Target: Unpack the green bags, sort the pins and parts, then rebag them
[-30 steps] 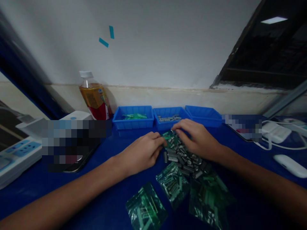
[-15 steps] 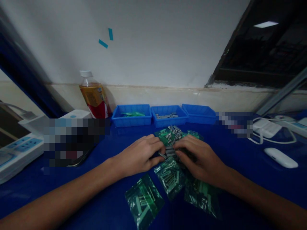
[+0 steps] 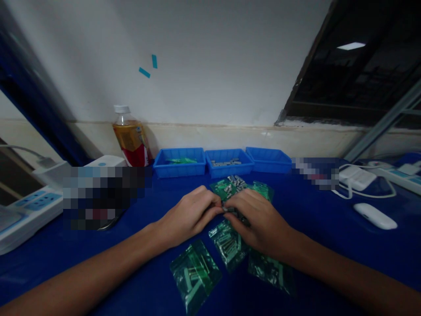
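Note:
My left hand (image 3: pixel 197 211) is closed in a pinch, a small grey metal piece (image 3: pixel 224 209) at its fingertips. My right hand (image 3: pixel 259 219) meets it from the other side, thumb and fingers curled around the same spot; its palm covers part of what lies beneath. More small grey metal pieces (image 3: pixel 235 182) lie in a loose heap just beyond the fingers, partly on a green plastic bag (image 3: pixel 219 188). Nearer to me are clear green zip bags holding strips and metal parts: one in the middle (image 3: pixel 228 245), one at left (image 3: pixel 195 276) and one under my right wrist (image 3: pixel 271 272).
Three blue bins stand along the wall: the left bin (image 3: pixel 179 170) with green pieces, the middle bin (image 3: pixel 229 168) with metal pieces, and the right bin (image 3: pixel 269 162). A drink bottle (image 3: pixel 131 140), a power strip (image 3: pixel 36 206) and a white case (image 3: pixel 375 216) flank the blue table.
My hands have come together, the right moving left until its fingertips meet the left's. The small metal piece is now between them. The whole view has shifted slightly.

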`<state>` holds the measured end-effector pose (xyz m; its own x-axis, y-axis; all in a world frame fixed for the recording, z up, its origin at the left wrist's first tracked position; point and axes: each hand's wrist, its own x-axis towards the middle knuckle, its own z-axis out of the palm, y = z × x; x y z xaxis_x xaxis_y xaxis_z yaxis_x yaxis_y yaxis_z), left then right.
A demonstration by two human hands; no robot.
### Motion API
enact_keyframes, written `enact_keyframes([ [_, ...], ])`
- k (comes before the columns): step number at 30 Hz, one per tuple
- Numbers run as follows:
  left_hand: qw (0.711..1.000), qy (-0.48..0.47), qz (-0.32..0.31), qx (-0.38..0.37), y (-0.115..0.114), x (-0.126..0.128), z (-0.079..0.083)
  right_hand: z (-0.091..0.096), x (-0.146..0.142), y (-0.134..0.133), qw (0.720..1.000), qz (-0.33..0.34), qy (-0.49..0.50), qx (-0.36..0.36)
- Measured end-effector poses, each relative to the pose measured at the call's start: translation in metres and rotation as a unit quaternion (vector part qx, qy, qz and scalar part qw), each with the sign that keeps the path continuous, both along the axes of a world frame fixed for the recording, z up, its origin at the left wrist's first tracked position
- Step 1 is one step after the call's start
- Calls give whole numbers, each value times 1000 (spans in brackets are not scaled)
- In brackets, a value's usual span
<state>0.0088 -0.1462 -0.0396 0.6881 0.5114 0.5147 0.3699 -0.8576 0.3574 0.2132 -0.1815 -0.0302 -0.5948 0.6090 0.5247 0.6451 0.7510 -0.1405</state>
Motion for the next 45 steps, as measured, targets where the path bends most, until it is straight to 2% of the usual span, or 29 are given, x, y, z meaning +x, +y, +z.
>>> enact_keyframes([
  [5, 1000, 12, 21, -16, -1, 2, 0, 8, -1, 6, 999, 2, -29, 31],
  [8, 998, -2, 49, -27, 1, 3, -2, 21, 5, 25, 1000, 4, -13, 28],
  [10, 997, -7, 69, -26, 3, 3, -4, 31, 10, 46, 999, -14, 20, 25],
  [12, 997, 21, 70, -19, 4, 4, -5, 39, 13, 74, 997, -61, 41, 3],
  [15, 995, 89, 44, -5, 5, 5, -4, 46, 12, 121, 981, -171, -5, -94],
  [19, 990, 132, 46, -10, 4, 6, -1, 42, 1, 170, 963, -224, -58, -142],
  [24, 986, 136, 95, -19, 3, 5, -2, 30, -14, 190, 946, -255, -116, -166],
  [29, 986, 139, 97, 2, 3, 6, -2, 32, -21, 189, 940, -255, -150, -169],
  [33, 986, 133, 99, 6, 2, 7, -1, 36, -22, 185, 950, -227, -141, -159],
  [36, 986, 119, 113, 12, 3, 7, -2, 40, -17, 171, 959, -225, -112, -132],
  [38, 987, 102, 126, 9, 4, 7, -2, 41, -11, 150, 966, -219, -87, -108],
  [40, 988, 75, 137, -4, 6, 6, -1, 38, -6, 120, 980, -183, -45, -71],
  [42, 989, 47, 138, -17, 7, 6, -1, 30, -1, 87, 995, -100, 24, -17],
  [45, 992, 22, 122, -20, 8, 7, 1, 13, 2, 46, 999, -22, 26, 4],
])
